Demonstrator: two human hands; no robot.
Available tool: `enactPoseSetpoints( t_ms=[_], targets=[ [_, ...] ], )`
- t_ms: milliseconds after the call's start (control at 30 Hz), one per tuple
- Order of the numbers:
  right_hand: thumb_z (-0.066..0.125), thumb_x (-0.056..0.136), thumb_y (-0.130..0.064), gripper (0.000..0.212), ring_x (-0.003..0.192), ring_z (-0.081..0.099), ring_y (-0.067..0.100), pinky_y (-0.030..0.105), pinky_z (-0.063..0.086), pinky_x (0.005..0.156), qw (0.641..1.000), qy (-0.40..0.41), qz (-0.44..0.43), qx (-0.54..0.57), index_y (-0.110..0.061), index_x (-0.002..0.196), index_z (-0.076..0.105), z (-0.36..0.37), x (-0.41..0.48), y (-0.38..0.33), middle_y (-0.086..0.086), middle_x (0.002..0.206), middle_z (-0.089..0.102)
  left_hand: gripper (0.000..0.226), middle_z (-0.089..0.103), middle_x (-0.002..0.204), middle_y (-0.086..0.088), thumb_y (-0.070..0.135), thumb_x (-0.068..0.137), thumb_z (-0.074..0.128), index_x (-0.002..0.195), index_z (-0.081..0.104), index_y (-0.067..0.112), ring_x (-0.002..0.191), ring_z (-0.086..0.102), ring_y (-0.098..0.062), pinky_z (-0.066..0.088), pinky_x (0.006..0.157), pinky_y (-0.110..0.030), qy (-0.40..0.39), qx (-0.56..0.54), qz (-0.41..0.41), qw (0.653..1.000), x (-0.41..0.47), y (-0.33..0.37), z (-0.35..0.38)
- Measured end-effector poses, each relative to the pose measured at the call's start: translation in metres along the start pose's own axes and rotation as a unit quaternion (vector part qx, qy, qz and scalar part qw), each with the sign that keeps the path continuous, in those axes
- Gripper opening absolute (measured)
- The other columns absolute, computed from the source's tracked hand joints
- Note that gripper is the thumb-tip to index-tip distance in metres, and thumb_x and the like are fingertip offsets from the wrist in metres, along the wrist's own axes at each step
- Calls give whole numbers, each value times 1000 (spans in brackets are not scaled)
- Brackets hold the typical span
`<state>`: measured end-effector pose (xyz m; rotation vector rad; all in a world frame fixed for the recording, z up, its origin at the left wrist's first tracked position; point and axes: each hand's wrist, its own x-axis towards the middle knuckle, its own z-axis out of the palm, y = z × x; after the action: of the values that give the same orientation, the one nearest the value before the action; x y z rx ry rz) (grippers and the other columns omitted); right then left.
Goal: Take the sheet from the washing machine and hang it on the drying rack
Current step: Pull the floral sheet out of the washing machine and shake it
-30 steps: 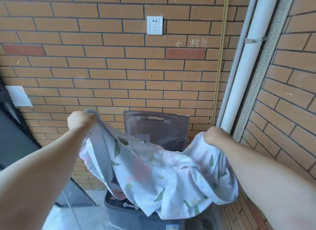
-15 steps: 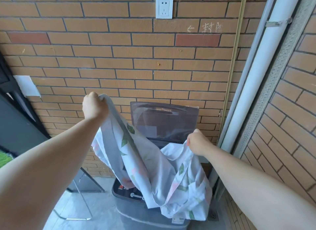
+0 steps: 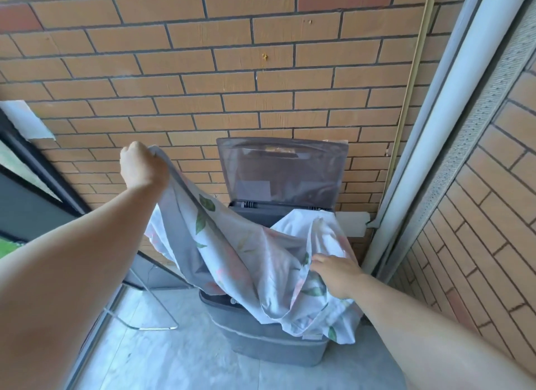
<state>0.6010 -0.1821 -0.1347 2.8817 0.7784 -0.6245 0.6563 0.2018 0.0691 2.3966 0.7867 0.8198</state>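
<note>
The left hand point(image 3: 143, 164) is raised out in front of the brick wall point(image 3: 261, 70), its fingers point(image 3: 130, 154) curled tight round a bunched corner of the sheet point(image 3: 255, 262), which it holds up and to the left of the washing machine point(image 3: 261, 343). The sheet is white with green leaves and faint pink blotches, and a grey band runs along its edge. From the left fist it slopes down and to the right in a taut fold, crosses the open top of the machine and spills over the machine's front right corner, where its lowest folds hang against the grey body. Part of the cloth rises out of the tub at the back right, just under the lid point(image 3: 282, 172), so the sheet is partly in the machine. The lid is dark and see-through, and it stands upright against the wall. The right hand point(image 3: 336, 273) is lower, with its back to the camera, and it rests on the sheet over the right side of the machine. Its fingers point(image 3: 317, 263) are bent toward a hemmed edge and touch it, but I cannot tell whether they pinch the cloth or only lie on it. A thick white pipe point(image 3: 435, 134) runs up the corner to the right of the machine. A bent metal tube point(image 3: 158, 311) stands on the grey tiled floor point(image 3: 174, 360) to the machine's left.
</note>
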Motion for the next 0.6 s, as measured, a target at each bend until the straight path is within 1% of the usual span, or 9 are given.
enactPoseSetpoints(
  t_ms=[67,133,200,267,300,367,467,533,600],
  targets=[
    [46,86,7,66,133,45,26,35,43,81,1000,-1,1,-4,-21,146,40,10,8,-5,-8,164,15,21,54,115,-29,5,90,42,101,56,-6,103,54,-42,45,90,-42,-5,6,9,1000,-3,1,4],
    [46,88,8,71,138,40,26,38,45,90,1000,-13,4,-3,-21,151,31,12,18,-11,-9,167,6,21,54,115,-29,4,90,42,101,56,-7,102,54,-43,45,89,-42,-5,14,16,1000,-4,0,8],
    [48,89,9,74,136,42,28,39,45,95,1000,-26,13,-11,-18,153,24,13,27,-15,-7,168,6,23,54,117,-29,4,91,41,104,56,-7,104,54,-42,43,90,-41,-5,19,16,1000,-5,-1,9],
    [50,89,7,74,129,48,30,39,45,90,999,-36,21,-15,-18,153,21,17,35,-13,-3,166,13,23,53,118,-29,5,92,40,105,55,-7,107,52,-42,41,91,-40,0,26,15,1000,-6,-1,10],
    [51,89,5,72,126,50,31,38,43,87,999,-40,20,-16,-18,151,22,20,40,-13,0,162,22,23,53,118,-29,5,93,40,105,55,-7,108,52,-41,40,90,-40,2,31,17,999,-5,-1,10],
    [54,90,-3,68,122,53,30,38,44,89,998,-56,20,-30,-21,150,26,21,46,-13,5,146,42,22,54,119,-29,5,93,40,104,55,-7,108,52,-41,40,90,-40,7,35,20,999,-5,-2,9],
    [57,90,-8,47,119,57,30,37,47,90,996,-64,17,-60,-17,135,51,16,51,-12,4,131,53,22,55,119,-27,6,94,40,103,55,-6,108,52,-40,40,90,-40,9,45,18,999,-4,-8,9],
    [57,90,-7,32,107,61,30,33,45,77,996,-65,16,-52,-11,121,62,6,51,-10,4,121,55,22,54,119,-27,7,94,40,104,56,-6,108,51,-40,40,91,-40,5,47,14,999,-7,-12,7],
    [52,93,-12,21,84,59,26,31,42,66,997,-79,27,-6,-8,109,66,-12,55,-3,4,103,60,23,54,119,-27,7,95,40,105,56,-6,108,52,-40,40,92,-40,5,50,7,999,-7,-16,4]
  ],
)
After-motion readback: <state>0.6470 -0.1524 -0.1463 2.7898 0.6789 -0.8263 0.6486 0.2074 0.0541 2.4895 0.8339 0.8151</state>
